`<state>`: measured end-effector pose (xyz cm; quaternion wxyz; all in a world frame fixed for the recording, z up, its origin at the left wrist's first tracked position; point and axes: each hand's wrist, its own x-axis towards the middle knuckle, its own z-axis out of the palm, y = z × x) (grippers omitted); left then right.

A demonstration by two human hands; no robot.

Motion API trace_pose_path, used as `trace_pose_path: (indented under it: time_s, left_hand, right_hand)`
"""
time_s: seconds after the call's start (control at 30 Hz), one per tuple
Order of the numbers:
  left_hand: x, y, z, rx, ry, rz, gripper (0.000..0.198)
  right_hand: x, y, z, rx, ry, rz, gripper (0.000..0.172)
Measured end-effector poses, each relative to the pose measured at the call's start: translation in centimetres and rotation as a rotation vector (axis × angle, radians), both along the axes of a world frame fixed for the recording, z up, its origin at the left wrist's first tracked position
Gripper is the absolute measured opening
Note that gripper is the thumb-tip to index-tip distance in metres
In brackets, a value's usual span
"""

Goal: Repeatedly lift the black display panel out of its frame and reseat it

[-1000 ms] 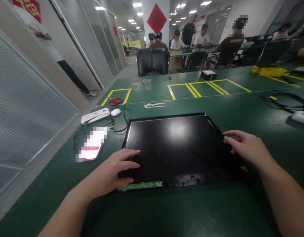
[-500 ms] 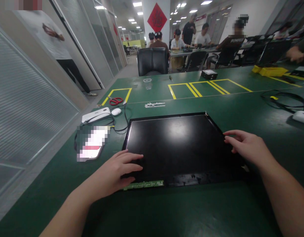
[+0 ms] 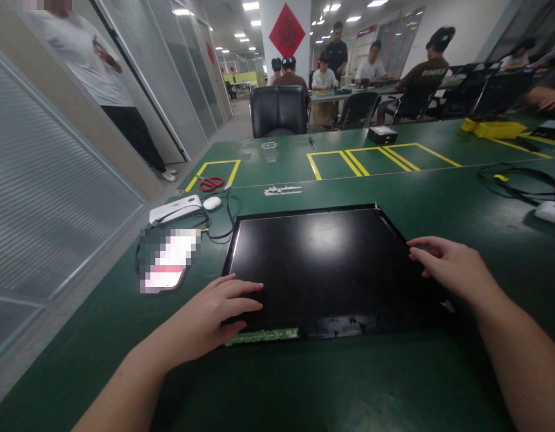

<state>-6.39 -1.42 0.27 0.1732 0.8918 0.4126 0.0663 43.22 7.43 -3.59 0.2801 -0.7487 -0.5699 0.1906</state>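
Observation:
A black display panel [image 3: 313, 258] lies flat on the green table, its dark face up and a bright reflection on it. Along its near left edge runs a green circuit board strip [image 3: 263, 336]. My left hand [image 3: 218, 309] is over the panel's near left corner, fingers spread and open, grasping nothing. At the right edge, my right hand [image 3: 452, 264] has its thumb and forefinger closed on the panel's rim; the other fingers curl beneath, partly hidden.
On the left are a phone [image 3: 169, 261], a white power bank-like box [image 3: 176, 209], a white mouse [image 3: 212, 203], cables and red scissors [image 3: 212, 183]. Beyond the panel lie white scraps [image 3: 282, 191] and a clear plastic cup [image 3: 269, 152]. More cables [image 3: 520, 183] are at right.
Both hands and the panel stay practically where they were. In the background, a standing person at left has shifted their arms, and another standing person has straightened up.

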Motion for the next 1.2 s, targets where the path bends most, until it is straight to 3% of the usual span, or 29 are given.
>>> trace_pose_path:
  time_s: [0.57, 0.73, 0.9, 1.07, 1.2]
  left_hand:
    - [0.1, -0.1, 0.1, 0.004, -0.012, 0.050, 0.047]
    - [-1.3, 0.2, -1.5, 0.090, 0.027, 0.221, 0.051]
    - [-2.0, 0.4, -2.1, 0.006, 0.030, 0.332, 0.069]
    - [-1.8, 0.5, -1.3, -0.004, 0.059, 0.313, 0.069]
    - [-2.3, 0.7, -1.8, 0.019, 0.061, 0.275, 0.067]
  right_hand:
    - [-0.1, -0.1, -0.1, -0.004, 0.008, 0.007, 0.038]
    - [-0.1, -0.1, -0.2, 0.000, -0.002, 0.012, 0.036]
    - [0.0, -0.1, -0.3, 0.008, -0.017, 0.017, 0.036]
    - [-0.1, -0.2, 0.0, -0.020, -0.003, 0.009, 0.035]
    - [-0.2, -0.1, 0.1, -0.031, -0.019, 0.011, 0.035]
